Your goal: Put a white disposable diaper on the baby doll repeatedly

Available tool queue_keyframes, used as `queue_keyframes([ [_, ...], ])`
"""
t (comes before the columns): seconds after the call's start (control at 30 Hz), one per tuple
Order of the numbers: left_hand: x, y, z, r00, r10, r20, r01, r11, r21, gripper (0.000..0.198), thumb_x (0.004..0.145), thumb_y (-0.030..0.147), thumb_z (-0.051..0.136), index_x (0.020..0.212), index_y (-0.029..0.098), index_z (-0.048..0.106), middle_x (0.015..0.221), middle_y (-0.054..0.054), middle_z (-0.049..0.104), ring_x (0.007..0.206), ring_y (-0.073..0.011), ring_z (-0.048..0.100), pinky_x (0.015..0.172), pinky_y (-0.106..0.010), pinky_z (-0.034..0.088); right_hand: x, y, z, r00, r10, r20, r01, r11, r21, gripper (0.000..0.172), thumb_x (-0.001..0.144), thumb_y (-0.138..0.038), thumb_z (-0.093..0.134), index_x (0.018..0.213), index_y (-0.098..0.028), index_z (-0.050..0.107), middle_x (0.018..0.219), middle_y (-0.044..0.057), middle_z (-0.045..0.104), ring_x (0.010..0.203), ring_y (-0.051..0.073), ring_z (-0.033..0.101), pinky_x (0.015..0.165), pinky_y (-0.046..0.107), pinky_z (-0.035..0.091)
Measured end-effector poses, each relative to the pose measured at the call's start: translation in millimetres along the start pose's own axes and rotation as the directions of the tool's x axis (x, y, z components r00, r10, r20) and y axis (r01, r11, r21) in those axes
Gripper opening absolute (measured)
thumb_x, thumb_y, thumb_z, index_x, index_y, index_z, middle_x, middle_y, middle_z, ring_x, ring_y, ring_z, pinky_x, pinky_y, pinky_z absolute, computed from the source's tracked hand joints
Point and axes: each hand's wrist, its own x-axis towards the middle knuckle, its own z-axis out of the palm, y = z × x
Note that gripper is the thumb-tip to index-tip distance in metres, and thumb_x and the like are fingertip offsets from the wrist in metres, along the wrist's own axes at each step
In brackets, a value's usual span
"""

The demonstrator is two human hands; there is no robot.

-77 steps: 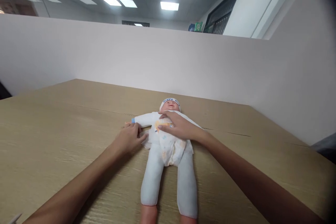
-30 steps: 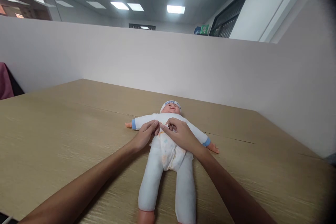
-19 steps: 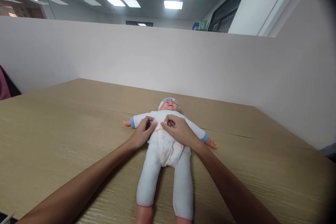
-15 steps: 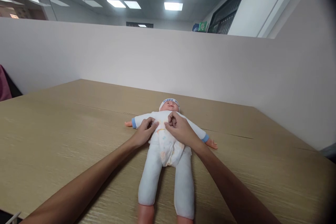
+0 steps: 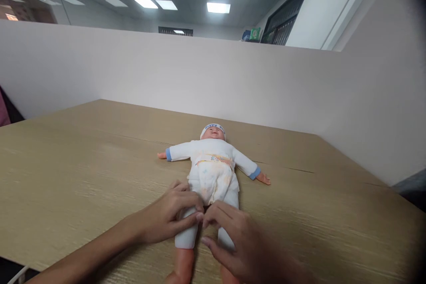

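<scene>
In the head view, shows a doll (image 5: 214,147) lying face up on a table (image 5: 109,173), head away and legs toward the camera. Has both doll arms stretched outward, in white sleeves with blue cuffs (image 5: 168,154). Wears a white band (image 5: 213,127) with dark lettering round the doll's head. Carries a diaper (image 5: 213,182) over the doll's white suit, its front up on the belly, creased between the legs, with an orange printed strip along the waist.

Holds the left hand (image 5: 173,211) over the doll's leg on that side, loose, fingers bent, space showing between thumb and fingers; cannot tell touch from a narrow gap. Holds the right hand (image 5: 238,230) over the doll's other leg, thumb and forefinger well parted, fingertips just beside those of the left; blurs toward the wrist.

Beyond the doll's head, shows a pale wall (image 5: 199,75). Above and past the doll, shows a green pack (image 5: 254,33), a dark window (image 5: 288,11) and lit panels (image 5: 218,8).
</scene>
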Motion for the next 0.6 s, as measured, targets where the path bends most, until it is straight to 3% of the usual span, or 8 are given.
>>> queue_keyframes([
  [0.07,-9,-4,2.2,0.997,-0.054,0.046,0.054,0.999,0.004,0.028,0.113,0.049,0.052,0.106,0.029,0.07,0.111,-0.004,0.077,0.111,-0.0278,0.059,0.102,-0.043,0.038,-20,12,5,0.996,0.09,-0.003,-0.09,0.995,-0.029,0.005,0.101,-0.026,0.067,0.105,-0.03,0.067,0.106,0.003,0.075,0.096,0.024,0.072,0.084,0.038,0.056],
  [0.13,-10,-9,3.6,0.993,-0.116,0.013,0.116,0.993,0.007,0.029,0.112,0.051,0.052,0.108,0.028,0.069,0.112,-0.005,0.075,0.11,-0.0276,0.058,0.101,-0.043,0.038,-29,30,5,0.983,0.17,-0.072,-0.174,0.984,-0.039,0.007,0.103,-0.029,0.062,0.1,-0.028,0.068,0.097,0.003,0.075,0.088,0.024,0.071,0.079,0.038,0.055],
  [0.23,2,-11,7.8,0.976,-0.213,-0.055,0.216,0.975,0.047,0.033,0.109,0.057,0.056,0.106,0.026,0.065,0.102,-0.004,0.072,0.101,-0.0266,0.059,0.095,-0.041,0.039,-26,49,2,0.95,0.276,-0.146,-0.282,0.959,-0.019,0.014,0.106,-0.037,0.058,0.102,-0.027,0.067,0.083,0.001,0.071,0.075,0.023,0.067,0.072,0.037,0.051],
  [0.33,17,-9,17.7,0.945,-0.274,-0.178,0.298,0.946,0.128,0.042,0.104,0.064,0.06,0.094,0.024,0.055,0.087,-0.001,0.067,0.086,-0.0248,0.058,0.09,-0.041,0.038,-14,48,5,0.908,0.357,-0.217,-0.372,0.928,-0.028,0.018,0.107,-0.043,0.059,0.104,-0.026,0.066,0.073,-0.002,0.066,0.067,0.022,0.064,0.066,0.035,0.045],
  [0.47,28,-10,30.5,0.931,-0.261,-0.253,0.322,0.916,0.239,0.044,0.104,0.062,0.061,0.087,0.023,0.053,0.083,-0.001,0.065,0.08,-0.0236,0.057,0.089,-0.041,0.037,-2,35,17,0.9,0.345,-0.268,-0.391,0.91,-0.142,0.02,0.106,-0.038,0.064,0.092,-0.025,0.061,0.076,-0.001,0.065,0.067,0.021,0.061,0.064,0.034,0.036],
  [0.6,27,-15,32.0,0.937,-0.231,-0.262,0.295,0.925,0.24,0.042,0.106,0.056,0.062,0.081,0.023,0.054,0.082,-0.002,0.065,0.085,-0.0249,0.057,0.088,-0.04,0.037,5,34,25,0.905,0.283,-0.318,-0.36,0.908,-0.214,0.021,0.103,-0.03,0.068,0.085,-0.023,0.06,0.092,0.002,0.067,0.075,0.02,0.062,0.067,0.034,0.038],
])
